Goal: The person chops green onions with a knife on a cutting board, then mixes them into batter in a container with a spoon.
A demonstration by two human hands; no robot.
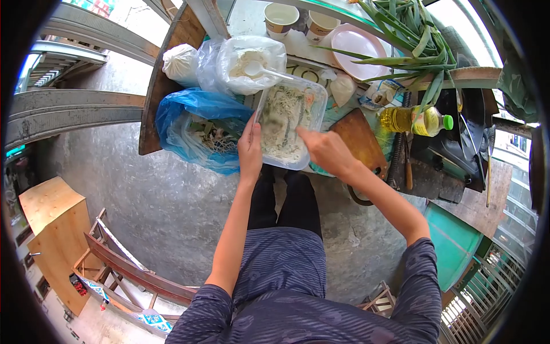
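We log one clear plastic container (289, 123): rectangular, rounded corners, no lid on it, long axis running away from us. Pale shredded strands mixed with green and a few orange flecks cover its bottom. It lies between a blue bag (183, 114) and a wooden board (361, 140).

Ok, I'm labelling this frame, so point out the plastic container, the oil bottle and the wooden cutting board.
plastic container (285, 164): head view, on its near rim.
oil bottle (409, 119): head view, on its yellow body.
wooden cutting board (358, 137): head view, on its bare top face.
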